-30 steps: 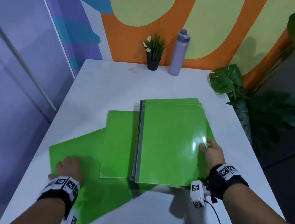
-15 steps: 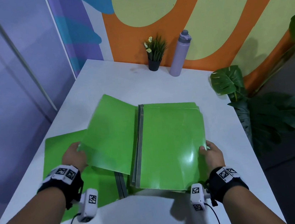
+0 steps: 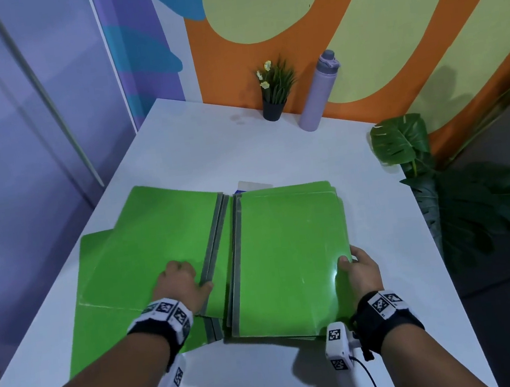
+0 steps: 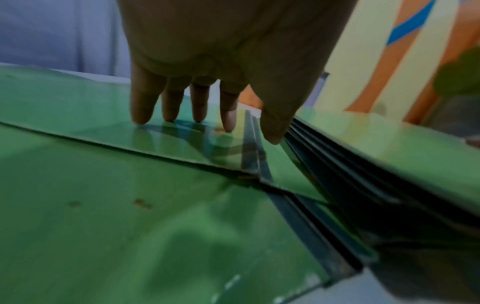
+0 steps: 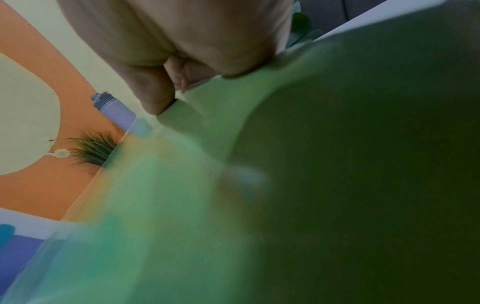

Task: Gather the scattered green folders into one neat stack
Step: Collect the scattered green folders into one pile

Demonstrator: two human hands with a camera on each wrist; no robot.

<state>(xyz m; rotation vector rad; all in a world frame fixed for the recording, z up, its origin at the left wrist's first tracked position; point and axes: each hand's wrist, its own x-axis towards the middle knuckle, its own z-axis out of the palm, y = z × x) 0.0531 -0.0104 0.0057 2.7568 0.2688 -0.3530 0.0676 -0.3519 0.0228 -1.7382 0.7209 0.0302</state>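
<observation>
A stack of green folders (image 3: 290,253) (image 4: 389,148) (image 5: 285,164) lies on the white table (image 3: 242,150), grey spines to the left. My right hand (image 3: 360,265) (image 5: 161,88) pinches its right edge, thumb on top and fingers underneath. Left of the stack lies a loose green folder (image 3: 156,237) (image 4: 78,98), its grey spine close to the stack's spines. My left hand (image 3: 179,281) (image 4: 182,115) presses on it with straight fingertips, thumb by the spine. Another green folder (image 3: 104,334) (image 4: 103,205) lies underneath, sticking out to the near left.
A small potted plant (image 3: 275,94) and a purple bottle (image 3: 318,92) stand at the table's far edge by the painted wall. A large leafy plant (image 3: 441,202) stands off the right edge. A white paper (image 3: 252,185) peeks out behind the stack.
My left hand left the lowest folder, lifted the middle folder by its left edge, and now presses it flat near its spine beside the stack. The right hand kept its hold.
</observation>
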